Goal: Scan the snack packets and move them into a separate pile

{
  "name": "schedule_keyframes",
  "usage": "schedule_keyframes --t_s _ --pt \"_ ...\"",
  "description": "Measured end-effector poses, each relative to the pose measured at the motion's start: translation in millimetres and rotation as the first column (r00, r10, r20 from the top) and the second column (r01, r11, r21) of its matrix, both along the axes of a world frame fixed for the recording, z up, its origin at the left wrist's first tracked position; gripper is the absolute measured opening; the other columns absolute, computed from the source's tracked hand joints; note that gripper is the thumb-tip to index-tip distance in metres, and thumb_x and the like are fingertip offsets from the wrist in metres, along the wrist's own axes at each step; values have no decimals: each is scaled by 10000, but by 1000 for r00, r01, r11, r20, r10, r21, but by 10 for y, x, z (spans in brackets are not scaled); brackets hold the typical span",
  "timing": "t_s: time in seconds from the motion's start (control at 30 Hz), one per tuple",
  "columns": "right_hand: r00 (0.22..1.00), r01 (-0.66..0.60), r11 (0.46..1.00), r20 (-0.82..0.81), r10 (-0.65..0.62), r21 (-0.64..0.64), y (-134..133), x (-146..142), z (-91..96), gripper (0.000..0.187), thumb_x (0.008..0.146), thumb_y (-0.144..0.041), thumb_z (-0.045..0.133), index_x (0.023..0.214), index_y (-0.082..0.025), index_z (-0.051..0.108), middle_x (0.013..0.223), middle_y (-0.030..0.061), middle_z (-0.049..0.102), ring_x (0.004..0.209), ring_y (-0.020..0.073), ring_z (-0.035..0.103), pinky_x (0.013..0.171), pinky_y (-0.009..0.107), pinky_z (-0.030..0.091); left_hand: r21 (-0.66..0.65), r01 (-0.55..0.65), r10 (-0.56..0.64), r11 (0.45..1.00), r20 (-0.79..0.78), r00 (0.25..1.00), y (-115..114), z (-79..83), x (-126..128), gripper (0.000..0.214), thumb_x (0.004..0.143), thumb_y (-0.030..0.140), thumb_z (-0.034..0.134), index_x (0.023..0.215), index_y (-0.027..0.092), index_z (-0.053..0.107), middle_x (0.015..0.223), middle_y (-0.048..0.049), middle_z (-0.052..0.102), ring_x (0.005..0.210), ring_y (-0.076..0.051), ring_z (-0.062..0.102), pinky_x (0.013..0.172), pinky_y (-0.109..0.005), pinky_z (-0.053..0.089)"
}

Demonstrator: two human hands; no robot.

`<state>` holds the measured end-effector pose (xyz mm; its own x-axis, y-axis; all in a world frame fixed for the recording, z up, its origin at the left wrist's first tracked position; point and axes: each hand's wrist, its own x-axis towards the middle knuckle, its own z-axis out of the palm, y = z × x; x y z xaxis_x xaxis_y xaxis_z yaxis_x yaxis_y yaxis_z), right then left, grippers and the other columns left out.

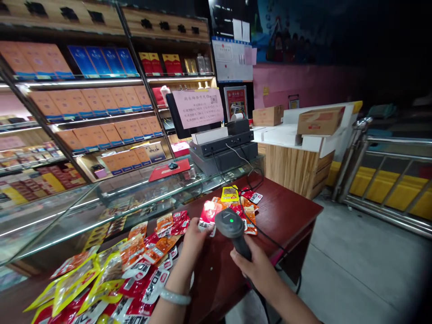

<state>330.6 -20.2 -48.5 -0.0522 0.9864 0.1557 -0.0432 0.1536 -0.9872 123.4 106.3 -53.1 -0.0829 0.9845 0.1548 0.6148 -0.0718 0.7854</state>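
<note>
My right hand (258, 267) is closed round the grip of a black barcode scanner (231, 227) with a green light on top. Its red beam lights up a small red snack packet (208, 215), which my left hand (193, 237) holds by its near edge above the dark red table (286, 216). A pale bangle sits on my left wrist. Beyond the scanner lie a yellow packet (230, 194) and several red and orange ones.
Several red, orange and yellow snack packets (111, 279) lie spread over the table's near left. A glass counter (101, 202) runs along the left, with shelves of cartons behind. A till with a monitor (222, 148) stands at the far end. Cardboard boxes (319, 120) rest on a wooden counter.
</note>
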Motion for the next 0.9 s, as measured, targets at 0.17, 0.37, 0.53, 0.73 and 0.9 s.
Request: schedule_keyframes --t_s 0.17,0.37,0.53,0.73,0.9 --pt "998 4 1000 56 -5 4 -30 -34 6 355 852 -409 660 1106 -161 665 932 60 694 882 245 631 841 349 511 166 -507 531 846 -178 829 -110 343 -618 712 722 583 676 1263 137 555 1261 -219 648 1196 -406 592 969 -521 463" --pt "995 25 999 93 -22 -30 1 3 -134 425 831 -383 661 1187 -150 660 1101 111 738 1049 301 659 979 409 496 315 -250 384 915 -498 777 79 307 -280 629 882 555 536 1380 172 527 1413 -172 580 1349 -332 483 1139 -457 333" --pt "992 54 997 119 -48 -50 1 126 -225 453 821 -380 650 1214 -156 652 1077 118 745 1016 309 678 970 432 511 -9 -91 60 996 -689 722 518 18 406 656 849 668 522 1244 159 645 1295 -193 641 1254 -381 537 1026 -473 417" --pt "982 122 990 155 -109 -77 -14 245 -321 484 830 -391 643 1244 -142 642 1115 138 737 1070 326 665 1003 462 493 -161 -145 -17 976 -724 690 785 -17 529 774 710 718 649 1200 119 617 1341 -249 591 1291 -404 514 990 -476 434" --pt "986 114 991 128 -103 -74 5 219 -334 453 846 -365 660 1252 -163 650 1105 114 742 1061 314 668 987 443 500 -214 -126 -23 969 -585 811 767 -47 383 664 732 487 748 1236 124 514 1190 -231 688 1119 -362 659 869 -395 474"
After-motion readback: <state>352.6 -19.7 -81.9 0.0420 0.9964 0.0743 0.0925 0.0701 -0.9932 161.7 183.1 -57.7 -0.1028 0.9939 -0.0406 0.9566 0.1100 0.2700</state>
